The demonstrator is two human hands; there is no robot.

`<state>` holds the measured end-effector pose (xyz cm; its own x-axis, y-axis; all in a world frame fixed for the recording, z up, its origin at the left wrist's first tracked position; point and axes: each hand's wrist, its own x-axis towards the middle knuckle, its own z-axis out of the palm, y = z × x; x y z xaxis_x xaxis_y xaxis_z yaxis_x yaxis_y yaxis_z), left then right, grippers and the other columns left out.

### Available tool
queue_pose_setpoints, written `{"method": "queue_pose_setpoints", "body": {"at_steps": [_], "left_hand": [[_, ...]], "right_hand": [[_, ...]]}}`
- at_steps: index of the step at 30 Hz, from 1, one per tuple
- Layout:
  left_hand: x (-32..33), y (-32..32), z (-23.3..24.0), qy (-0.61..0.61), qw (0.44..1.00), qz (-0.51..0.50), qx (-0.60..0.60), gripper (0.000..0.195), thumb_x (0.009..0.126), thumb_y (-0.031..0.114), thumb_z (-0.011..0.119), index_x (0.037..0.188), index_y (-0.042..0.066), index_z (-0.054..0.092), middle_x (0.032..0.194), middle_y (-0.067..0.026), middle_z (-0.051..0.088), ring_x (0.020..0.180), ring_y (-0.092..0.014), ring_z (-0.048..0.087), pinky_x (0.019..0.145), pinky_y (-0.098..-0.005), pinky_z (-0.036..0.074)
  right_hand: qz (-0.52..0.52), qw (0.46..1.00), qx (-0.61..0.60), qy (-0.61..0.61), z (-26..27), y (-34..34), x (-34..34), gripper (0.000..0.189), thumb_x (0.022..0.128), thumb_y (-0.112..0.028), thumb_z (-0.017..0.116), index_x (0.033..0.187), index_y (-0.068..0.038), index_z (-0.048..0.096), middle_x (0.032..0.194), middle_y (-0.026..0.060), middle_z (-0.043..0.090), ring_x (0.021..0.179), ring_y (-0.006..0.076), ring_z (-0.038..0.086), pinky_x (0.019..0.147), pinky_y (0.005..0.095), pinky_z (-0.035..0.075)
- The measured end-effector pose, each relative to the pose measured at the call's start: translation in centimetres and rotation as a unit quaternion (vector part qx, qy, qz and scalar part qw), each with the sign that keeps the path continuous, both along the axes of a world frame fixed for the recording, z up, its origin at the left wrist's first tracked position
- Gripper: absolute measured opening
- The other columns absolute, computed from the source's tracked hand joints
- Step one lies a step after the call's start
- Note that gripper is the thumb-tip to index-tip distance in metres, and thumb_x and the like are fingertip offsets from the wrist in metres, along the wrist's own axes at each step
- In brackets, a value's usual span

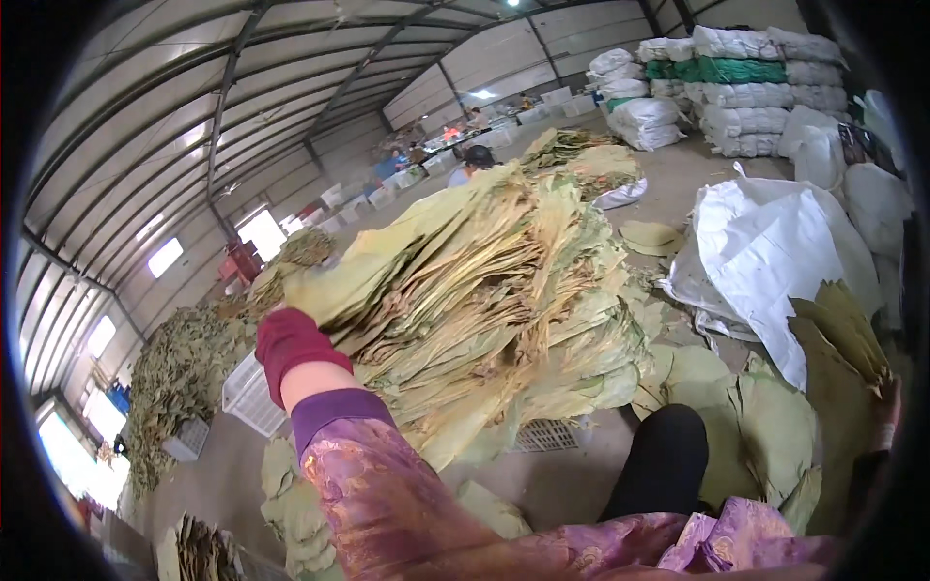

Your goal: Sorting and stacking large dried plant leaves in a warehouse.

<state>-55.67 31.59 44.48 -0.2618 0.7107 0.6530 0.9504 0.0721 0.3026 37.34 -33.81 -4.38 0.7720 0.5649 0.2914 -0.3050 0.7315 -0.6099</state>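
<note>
My left hand [296, 350] wears a dark red knitted glove and reaches out to the left edge of a large heap of dried broad leaves [479, 305]. It grips the edge of a pale leaf layer [378, 254] there; my fingertips are hidden behind the glove's back. The leaves are yellow-green with brownish folded edges, piled in many thin layers. Under the heap shows part of a plastic crate [546, 436] with a grid wall. My right hand is out of view.
Another person's hand [885, 403] holds a bunch of leaves [839, 330] at the right edge. Flat leaves [763, 428] lie beside my knee [661, 457]. A white woven sack [777, 247] stands at right, stacked bales [748, 94] behind. A white crate [253, 392] is at left.
</note>
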Motion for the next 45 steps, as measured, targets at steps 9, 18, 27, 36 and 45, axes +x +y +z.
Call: {"method": "queue_pose_setpoints", "body": {"at_steps": [9,18,27,36,45], "left_hand": [[16.5,-4.8,0.0,0.013,0.95,-0.285,0.125,0.083,0.069,0.027,0.072,0.137,0.001,0.031,0.138,-0.0129,0.037,0.129,-0.027,0.033,0.108,-0.038,0.026],[38.6,-29.2,-5.8,0.073,0.61,-0.789,-0.016,0.099,0.063,0.026,0.08,0.141,0.0,0.025,0.144,-0.0131,0.031,0.134,-0.027,0.027,0.11,-0.0367,0.023],[56.4,-36.2,-21.0,0.165,0.346,-0.905,0.184,0.077,0.068,0.017,0.071,0.137,0.008,0.035,0.111,-0.0168,0.054,0.1,-0.034,0.055,0.083,-0.0431,0.045],[58.0,-25.5,-20.0,-0.428,0.351,-0.785,-0.279,0.053,0.076,0.005,0.07,0.124,0.002,0.046,0.113,-0.0154,0.057,0.097,-0.027,0.058,0.084,-0.0385,0.05],[55.7,-20.4,-28.8,-0.546,0.194,-0.645,-0.498,0.061,0.09,0.05,0.048,0.133,0.007,0.043,0.128,-0.0123,0.051,0.112,-0.031,0.052,0.095,-0.0443,0.043]], "right_hand": [[-0.238,0.867,-0.311,-0.307,19.0,6.2,-22.2,0.039,0.089,-0.003,0.043,0.127,0.0,0.044,0.126,0.0128,0.052,0.112,0.0213,0.051,0.091,0.031,0.042],[-0.262,0.941,-0.146,-0.159,24.7,11.2,-27.0,0.018,0.079,-0.006,0.066,0.087,-0.004,0.049,0.083,0.0098,0.061,0.076,0.0236,0.061,0.072,0.0324,0.051],[-0.303,0.563,-0.525,-0.561,25.7,10.9,-33.0,0.048,0.072,-0.025,0.068,0.114,-0.015,0.048,0.081,0.0111,0.064,0.075,0.0353,0.063,0.063,0.0406,0.052],[-0.706,0.373,-0.343,-0.495,33.5,3.7,-33.6,0.075,0.067,-0.048,0.072,0.13,-0.016,0.046,0.134,0.0108,0.044,0.124,0.0352,0.039,0.103,0.0482,0.029],[-0.548,0.605,-0.319,-0.481,28.6,5.5,-32.7,0.077,0.07,-0.041,0.074,0.131,-0.007,0.041,0.13,0.0221,0.044,0.116,0.0404,0.046,0.097,0.0439,0.039]]}}
